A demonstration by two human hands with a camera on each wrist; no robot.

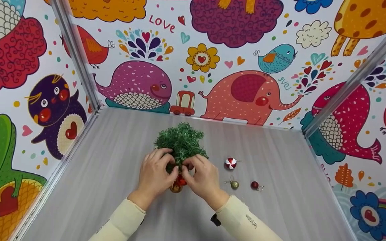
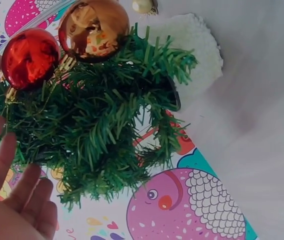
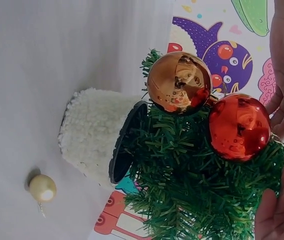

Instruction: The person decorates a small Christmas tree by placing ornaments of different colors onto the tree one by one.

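A small artificial Christmas tree (image 1: 181,142) stands in front of me, in a fuzzy white pot (image 3: 94,135) seen in the wrist views. Near its top, a shiny red bauble (image 3: 239,127) and a gold bauble (image 3: 179,82) lie against the green branches. My left hand (image 1: 156,174) and right hand (image 1: 201,175) meet over the tree, thumbs and forefingers pinching at the gold string (image 2: 6,117) of the red bauble. The exact fingertip contact is partly hidden. Other fingers of the left hand rest loosely beside the needles.
Right of the tree on the grey table (image 1: 280,201) lie a red-and-white striped bauble (image 1: 230,163), a small gold bauble (image 1: 234,184) and a small dark red bauble (image 1: 254,185). Cartoon-printed panels (image 1: 139,83) with metal corner posts (image 1: 79,60) enclose the table.
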